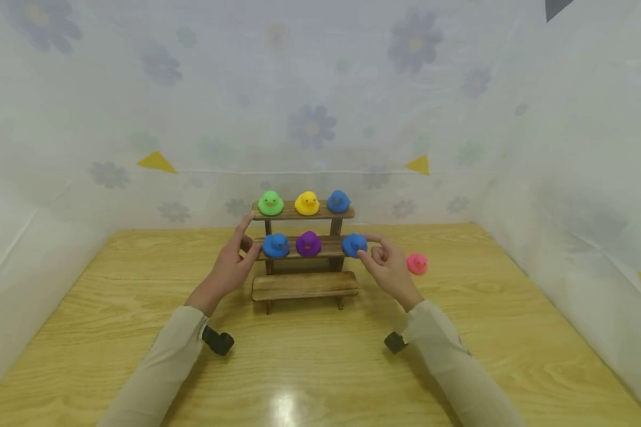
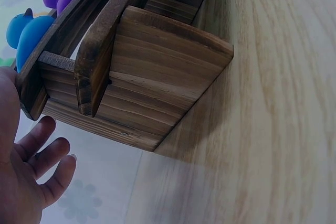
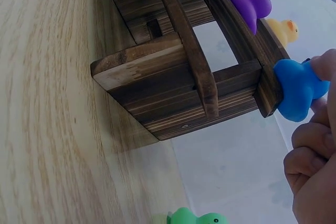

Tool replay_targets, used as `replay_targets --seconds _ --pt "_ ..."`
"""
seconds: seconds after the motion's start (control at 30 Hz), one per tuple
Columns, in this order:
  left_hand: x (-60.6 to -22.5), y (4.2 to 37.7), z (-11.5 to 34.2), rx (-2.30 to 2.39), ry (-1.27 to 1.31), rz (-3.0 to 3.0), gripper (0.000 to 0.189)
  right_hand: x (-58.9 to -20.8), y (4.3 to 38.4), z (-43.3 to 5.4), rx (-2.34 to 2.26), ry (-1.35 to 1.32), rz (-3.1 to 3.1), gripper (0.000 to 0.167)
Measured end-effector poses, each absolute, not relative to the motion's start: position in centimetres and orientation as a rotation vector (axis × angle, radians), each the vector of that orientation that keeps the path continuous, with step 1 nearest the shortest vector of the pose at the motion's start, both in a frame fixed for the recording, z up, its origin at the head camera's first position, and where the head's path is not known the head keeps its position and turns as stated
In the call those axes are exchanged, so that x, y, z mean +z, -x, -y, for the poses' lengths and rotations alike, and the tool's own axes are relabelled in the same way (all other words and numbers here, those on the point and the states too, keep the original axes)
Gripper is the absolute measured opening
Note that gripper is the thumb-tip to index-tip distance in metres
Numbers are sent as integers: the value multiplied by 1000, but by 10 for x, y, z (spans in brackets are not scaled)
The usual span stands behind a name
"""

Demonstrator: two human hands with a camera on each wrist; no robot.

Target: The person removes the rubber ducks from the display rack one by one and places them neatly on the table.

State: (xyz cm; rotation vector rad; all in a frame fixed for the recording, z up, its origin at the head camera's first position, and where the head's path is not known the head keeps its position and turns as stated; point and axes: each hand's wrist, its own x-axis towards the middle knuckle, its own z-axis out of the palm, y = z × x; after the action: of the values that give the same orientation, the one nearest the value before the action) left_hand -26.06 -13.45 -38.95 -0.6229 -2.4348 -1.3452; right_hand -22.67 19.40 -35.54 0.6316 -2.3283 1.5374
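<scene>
My right hand [image 1: 390, 270] pinches a blue rubber duck [image 1: 355, 245] between thumb and index finger at the right end of the middle tier of a wooden three-tier stand [image 1: 304, 286]. The other fingers curl beneath, as the right wrist view shows. At the stand's left side, my left hand [image 1: 229, 264] has its index finger by the top tier's end and its thumb by the middle tier, its other fingers loose. A blue duck [image 1: 275, 245] and a purple duck [image 1: 308, 244] share the middle tier. Green [image 1: 270, 203], yellow [image 1: 307, 203] and blue ducks [image 1: 339, 201] line the top.
A pink duck [image 1: 418, 264] lies on the wood-grain table [image 1: 310, 367] just right of my right hand. Another green duck [image 3: 195, 217] shows at the lower edge of the right wrist view. Flower-patterned sheeting [image 1: 312, 89] hangs behind and at both sides.
</scene>
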Motion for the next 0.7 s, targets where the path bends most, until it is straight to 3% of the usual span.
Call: replay_targets --seconds 0.4,0.7 --pt "-390 260 135 -1347 626 2440 63 -385 240 -215 1541 -615 2296 31" --pt "-389 260 134 -1362 620 2426 63 -354 212 -211 1488 -584 2355 32"
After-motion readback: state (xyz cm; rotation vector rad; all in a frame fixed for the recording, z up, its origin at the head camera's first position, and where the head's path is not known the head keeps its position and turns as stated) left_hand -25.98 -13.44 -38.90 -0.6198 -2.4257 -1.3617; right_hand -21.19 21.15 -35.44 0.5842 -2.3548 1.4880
